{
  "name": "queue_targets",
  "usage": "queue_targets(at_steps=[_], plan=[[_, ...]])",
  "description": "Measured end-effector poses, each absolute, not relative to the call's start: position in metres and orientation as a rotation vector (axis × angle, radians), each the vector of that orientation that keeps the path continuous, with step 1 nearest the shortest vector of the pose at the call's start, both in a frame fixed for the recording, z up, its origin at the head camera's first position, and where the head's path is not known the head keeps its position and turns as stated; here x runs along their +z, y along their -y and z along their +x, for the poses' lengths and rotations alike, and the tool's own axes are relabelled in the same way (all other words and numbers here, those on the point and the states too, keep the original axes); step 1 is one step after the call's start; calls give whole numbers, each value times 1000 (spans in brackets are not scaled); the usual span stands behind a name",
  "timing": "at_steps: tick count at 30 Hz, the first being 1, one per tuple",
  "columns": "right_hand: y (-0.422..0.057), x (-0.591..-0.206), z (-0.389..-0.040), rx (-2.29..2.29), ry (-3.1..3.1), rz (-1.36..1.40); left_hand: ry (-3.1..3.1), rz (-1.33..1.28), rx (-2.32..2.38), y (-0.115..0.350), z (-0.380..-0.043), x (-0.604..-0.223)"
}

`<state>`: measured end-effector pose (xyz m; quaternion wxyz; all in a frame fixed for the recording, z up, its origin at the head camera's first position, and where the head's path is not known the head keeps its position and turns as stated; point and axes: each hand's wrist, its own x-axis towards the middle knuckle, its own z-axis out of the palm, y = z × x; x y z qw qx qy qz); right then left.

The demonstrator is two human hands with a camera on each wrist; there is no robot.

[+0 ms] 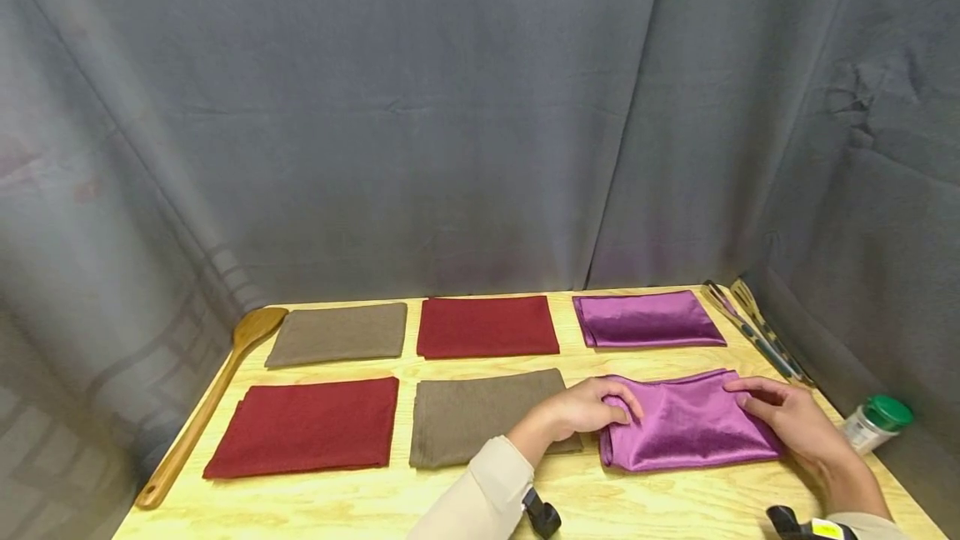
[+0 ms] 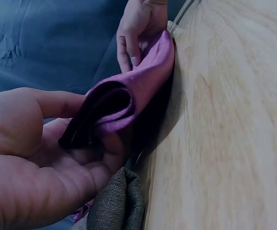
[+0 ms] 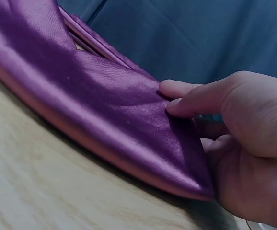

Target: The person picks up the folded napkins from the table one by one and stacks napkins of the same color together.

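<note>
A shiny folded purple cloth [image 1: 686,427] lies at the front right of the table, between both hands. My left hand [image 1: 588,408] grips its left end, and in the left wrist view the fingers reach under the folded layers [image 2: 117,108]. At the opposite end my right hand [image 1: 798,423] pinches the edge; the right wrist view shows two fingertips on top of the purple cloth [image 3: 114,110] and other fingers behind it. The cloth's middle sags slightly between the hands. Beside the left hand, a folded brown-grey cloth [image 1: 476,415] is partly covered by that hand and wrist.
Another purple cloth [image 1: 648,319] lies behind, in a back row with a dark red cloth [image 1: 487,326] and a grey-brown one [image 1: 341,333]. A second red cloth [image 1: 311,427] is front left. A wooden spoon [image 1: 217,390], utensils [image 1: 757,327] and a green-lidded bottle [image 1: 877,423] line the sides.
</note>
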<state>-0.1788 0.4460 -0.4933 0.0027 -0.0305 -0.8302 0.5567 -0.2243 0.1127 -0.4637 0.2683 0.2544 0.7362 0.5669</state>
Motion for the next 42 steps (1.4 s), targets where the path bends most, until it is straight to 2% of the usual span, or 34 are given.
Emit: queue_targets(at_steps=[17,31,42], plan=[[-446,-483,-180,1723,2467,-140,-2115,598,1851,-101,-234,-469],[-442,-462,-196,1286,2682,-254,-2101,322,2188,-108,-245,-468],[-442,-461,-223,1470,2557,-169,-2017,212,2301,-118,-264,-469]])
